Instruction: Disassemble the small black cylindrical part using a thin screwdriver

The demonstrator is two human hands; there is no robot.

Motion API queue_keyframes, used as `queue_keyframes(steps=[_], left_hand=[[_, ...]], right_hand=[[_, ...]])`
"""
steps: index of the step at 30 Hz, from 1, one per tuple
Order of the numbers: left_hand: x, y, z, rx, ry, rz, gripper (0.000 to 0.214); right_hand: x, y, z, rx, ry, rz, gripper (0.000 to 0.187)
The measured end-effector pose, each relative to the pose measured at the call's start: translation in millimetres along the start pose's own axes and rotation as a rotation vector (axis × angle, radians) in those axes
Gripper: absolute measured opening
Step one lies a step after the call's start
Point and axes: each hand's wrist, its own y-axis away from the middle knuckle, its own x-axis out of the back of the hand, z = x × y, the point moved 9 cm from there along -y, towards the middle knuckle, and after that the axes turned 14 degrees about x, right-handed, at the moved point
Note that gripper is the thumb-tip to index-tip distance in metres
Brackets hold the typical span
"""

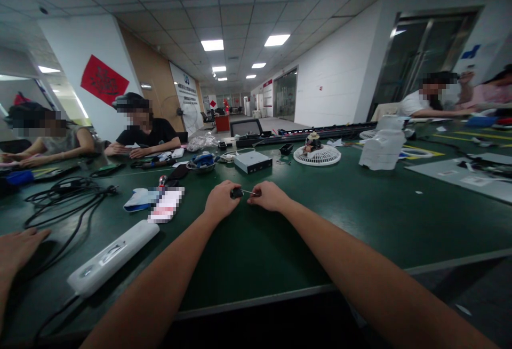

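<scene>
Both of my hands are raised above the green table (280,253), near its middle. My left hand (221,201) is closed around the dark handle of a small screwdriver (237,193). Its thin metal shaft points right, where the fingers of my right hand (270,197) pinch its far end; the tip is hidden. Just beyond my hands sits a grey, box-shaped optical drive (253,163), lying flat and touched by neither hand.
A white fan grille (317,156) and a translucent plastic container (383,146) stand at right. At left lie a white power strip (114,258), black cables (76,191) and a blue-white packet (141,199). Another person's hand (20,247) rests at far left. Several people sit around the table.
</scene>
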Motion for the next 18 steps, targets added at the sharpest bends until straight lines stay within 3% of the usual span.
queue_keyframes(steps=[6, 13, 18], left_hand=[[-7.2, 3.5, 12.4, -0.092, 0.145, -0.116, 0.031], [-1.0, 8.2, 26.1, -0.166, 0.152, -0.114, 0.029], [-3.2, 12.4, 32.2, -0.253, 0.134, -0.132, 0.028]], right_hand=[[7.6, 1.9, 7.5, -0.055, -0.241, 0.124, 0.019], [16.6, -0.4, 8.5, 0.022, -0.181, 0.239, 0.019], [2.9, 2.1, 14.3, -0.065, -0.371, 0.146, 0.024]])
